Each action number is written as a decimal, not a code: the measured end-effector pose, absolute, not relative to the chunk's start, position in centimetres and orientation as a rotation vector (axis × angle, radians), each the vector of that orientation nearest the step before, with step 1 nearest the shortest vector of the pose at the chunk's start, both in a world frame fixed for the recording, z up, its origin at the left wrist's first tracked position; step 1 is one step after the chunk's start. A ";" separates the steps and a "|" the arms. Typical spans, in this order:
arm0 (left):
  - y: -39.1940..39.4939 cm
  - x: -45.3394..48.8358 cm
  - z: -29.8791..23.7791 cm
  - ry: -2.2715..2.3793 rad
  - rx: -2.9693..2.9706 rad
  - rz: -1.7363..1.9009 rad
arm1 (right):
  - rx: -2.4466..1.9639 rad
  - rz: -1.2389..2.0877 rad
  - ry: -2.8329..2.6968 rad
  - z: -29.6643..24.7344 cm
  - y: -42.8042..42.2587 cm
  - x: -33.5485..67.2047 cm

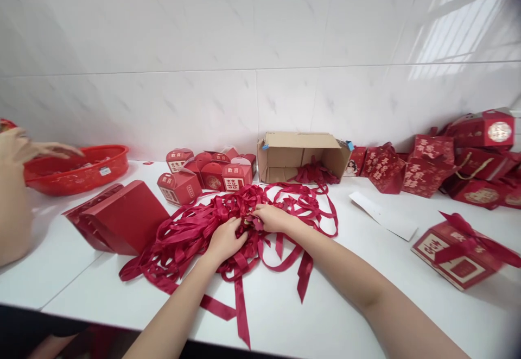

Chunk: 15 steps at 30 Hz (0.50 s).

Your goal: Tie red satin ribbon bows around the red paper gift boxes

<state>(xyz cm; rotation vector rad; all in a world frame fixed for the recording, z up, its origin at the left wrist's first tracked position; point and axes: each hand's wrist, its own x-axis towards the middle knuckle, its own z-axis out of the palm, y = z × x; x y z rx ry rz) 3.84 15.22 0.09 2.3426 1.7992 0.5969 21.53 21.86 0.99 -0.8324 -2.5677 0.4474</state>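
A tangled heap of dark red ribbons lies on the white table in front of me. My left hand rests on the heap with its fingers curled into the ribbons. My right hand is beside it, fingers pinched on ribbon at the top of the pile. Loose ribbon ends trail toward the table's front edge.
An open cardboard box lies on its side at the back. Small red gift boxes stand behind the heap, flat red boxes to the left, a ribbon-tied box at right. Another person's hand reaches by a red basket.
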 end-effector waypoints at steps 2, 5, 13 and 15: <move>15.3 3.8 0.2 1.784 2.357 0.600 | -0.849 0.416 -2.586 1.2 21.9 21.6; 15.5 3.8 0.3 1.779 2.360 0.596 | -0.859 0.392 -2.558 1.9 22.1 22.0; 15.5 3.8 0.4 1.903 2.298 0.508 | -0.857 0.492 -2.277 5.2 22.6 24.2; 15.5 4.0 0.3 1.924 2.312 0.477 | -0.818 0.605 -2.140 6.2 22.4 24.7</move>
